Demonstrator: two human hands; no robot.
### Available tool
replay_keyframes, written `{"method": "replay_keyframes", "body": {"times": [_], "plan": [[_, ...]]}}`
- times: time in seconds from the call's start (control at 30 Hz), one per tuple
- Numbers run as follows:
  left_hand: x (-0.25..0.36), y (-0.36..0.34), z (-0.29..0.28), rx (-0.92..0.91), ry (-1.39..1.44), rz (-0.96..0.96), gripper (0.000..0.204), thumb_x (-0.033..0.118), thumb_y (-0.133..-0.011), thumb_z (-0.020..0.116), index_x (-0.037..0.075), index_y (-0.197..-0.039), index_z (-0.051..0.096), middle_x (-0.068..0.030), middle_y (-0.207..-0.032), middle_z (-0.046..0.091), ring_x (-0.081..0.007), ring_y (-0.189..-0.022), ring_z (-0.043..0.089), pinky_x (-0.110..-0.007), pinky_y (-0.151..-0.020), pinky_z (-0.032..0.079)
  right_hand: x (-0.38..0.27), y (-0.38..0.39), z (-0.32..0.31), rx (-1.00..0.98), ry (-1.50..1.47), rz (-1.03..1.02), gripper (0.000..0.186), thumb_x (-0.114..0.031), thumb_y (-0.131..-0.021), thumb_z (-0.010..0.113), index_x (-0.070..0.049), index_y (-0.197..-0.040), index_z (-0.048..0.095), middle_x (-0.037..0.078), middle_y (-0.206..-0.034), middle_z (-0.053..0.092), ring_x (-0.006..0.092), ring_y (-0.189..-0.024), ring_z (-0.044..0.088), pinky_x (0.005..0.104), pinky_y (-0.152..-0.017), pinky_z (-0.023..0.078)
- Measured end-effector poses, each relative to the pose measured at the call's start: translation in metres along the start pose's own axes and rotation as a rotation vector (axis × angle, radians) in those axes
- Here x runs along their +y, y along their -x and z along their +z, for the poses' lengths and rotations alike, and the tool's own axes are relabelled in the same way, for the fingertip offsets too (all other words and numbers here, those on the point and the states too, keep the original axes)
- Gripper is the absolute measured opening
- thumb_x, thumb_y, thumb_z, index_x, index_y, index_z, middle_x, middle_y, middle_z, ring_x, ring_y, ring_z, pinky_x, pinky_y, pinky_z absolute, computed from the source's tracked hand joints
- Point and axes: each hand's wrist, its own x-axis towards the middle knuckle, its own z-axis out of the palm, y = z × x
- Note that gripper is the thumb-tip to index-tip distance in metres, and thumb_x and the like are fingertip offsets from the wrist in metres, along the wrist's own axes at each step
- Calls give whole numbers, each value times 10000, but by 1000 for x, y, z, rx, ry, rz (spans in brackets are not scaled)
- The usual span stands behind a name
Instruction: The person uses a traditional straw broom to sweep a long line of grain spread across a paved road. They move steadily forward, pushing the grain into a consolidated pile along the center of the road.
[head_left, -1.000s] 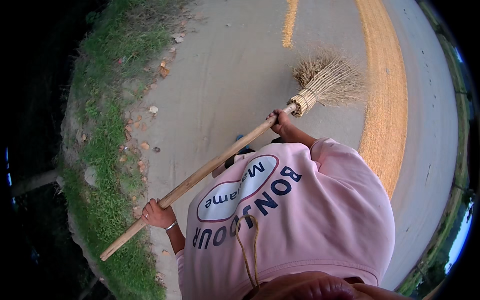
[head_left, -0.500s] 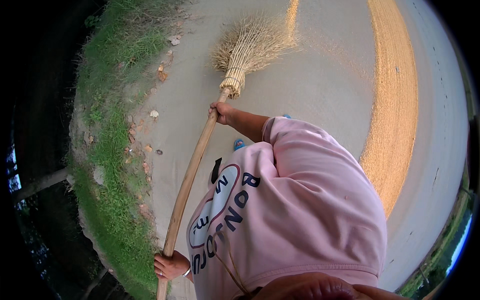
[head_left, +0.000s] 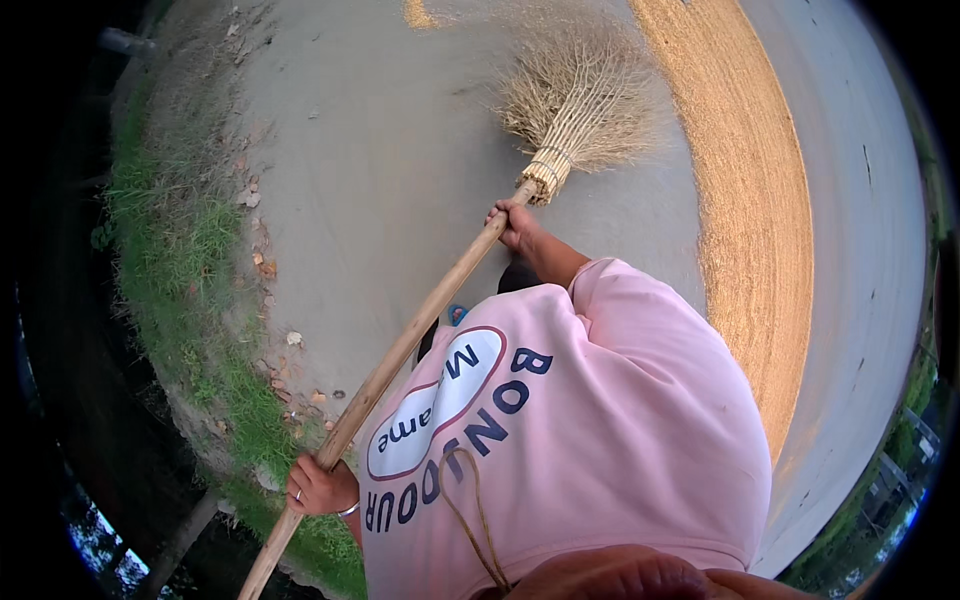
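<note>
I hold a long wooden broom handle [head_left: 420,327] slanting from lower left to upper middle. My left hand [head_left: 316,484] is closed round its lower part, beside the grass verge. My right hand [head_left: 513,223] grips it just below the bound twig head [head_left: 570,100]. The spread bristles lie over the grey concrete road, a little left of a long band of yellow grain [head_left: 750,200]. A small patch of grain [head_left: 420,13] sits at the top, left of the broom head.
A grass verge with dry leaves [head_left: 165,240] runs along my left, with dark ground beyond it. Bare concrete road [head_left: 350,200] lies ahead and continues right of the grain band. A blue sandal [head_left: 458,313] peeks out below my pink shirt.
The broom head first swung left to the short grain streak, scattering some kernels, then moved back right toward the band. Both hands stayed on the handle. The view has shifted over the road.
</note>
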Motion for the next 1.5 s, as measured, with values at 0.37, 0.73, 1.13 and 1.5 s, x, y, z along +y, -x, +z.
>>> {"method": "replay_keyframes", "body": {"times": [0.37, 0.73, 1.13, 1.5], "plan": [[158, -104, 32, 6, 390, 160, 101, 130, -614, 565, 161, -654, 477, 7, -630, 439, -174, -669, 479, -321, -630, 314, -201, 50, -91, 282, -216, -237, 52, -70, -779, 440, -55, -807, 399, 52, -602, 430, 190, -541, 443, 351, -568, 448], [90, -83, 113, -55, 469, 5, 141, 87, -596, 584, 116, -676, 472, -34, -682, 455, -215, -721, 469, -369, -719, 345, -131, 62, -38, 263, -173, -178, 80, -91, -738, 444, -70, -677, 398, 62, -578, 423, 210, -551, 416, 351, -585, 428], [-23, 22, 136, -220, 177, -407, 146, 117, -638, 618, 116, -696, 484, -32, -673, 455, -217, -727, 479, -376, -689, 365, 7, -43, 138, 114, 278, 49, 60, -90, -754, 447, -54, -758, 399, 60, -588, 419, 196, -550, 436, 355, -584, 431], [-53, 61, 25, -371, -422, -650, 133, 166, -640, 604, 141, -693, 485, -11, -637, 489, -213, -644, 486, -342, -623, 350, 196, -86, 262, -176, 533, 457, 70, -54, -771, 452, -31, -810, 398, 88, -617, 447, 215, -538, 472, 356, -539, 457]]}}
